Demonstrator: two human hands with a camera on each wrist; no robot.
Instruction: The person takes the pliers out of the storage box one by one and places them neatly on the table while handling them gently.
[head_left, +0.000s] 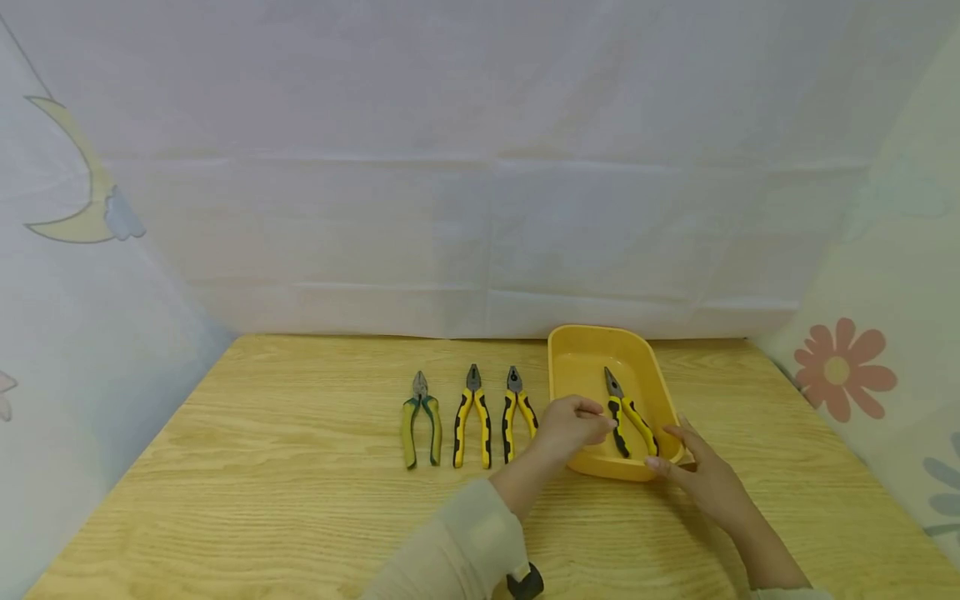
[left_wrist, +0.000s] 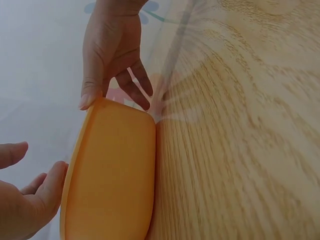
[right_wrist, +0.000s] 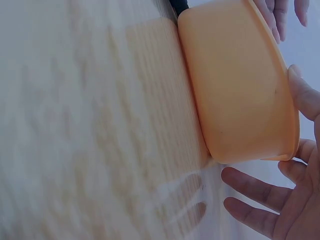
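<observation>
A yellow plastic basin (head_left: 558,367) stands at the right of the table. Inside it lies a pair of pliers (head_left: 636,421) with yellow-and-black handles. Over the basin's near left rim reaches my left hand (head_left: 573,427), thumb apart from the relaxed fingers and nothing held between them. At the near right corner, my right hand (head_left: 701,479) grips the rim (right_wrist: 287,100), its thumb on the front side and fingertips round on the right side. Two of its fingers (right_wrist: 255,187) stretch out free beside the wall, as the right wrist view shows.
Left of the basin, three more pliers lie in a row, handles toward me: green-handled pliers (head_left: 411,425), yellow-and-black pliers (head_left: 461,421) and another yellow-and-black pair (head_left: 508,417), closest to the basin. A white cloth (head_left: 375,242) hangs behind the wooden table (head_left: 262,467).
</observation>
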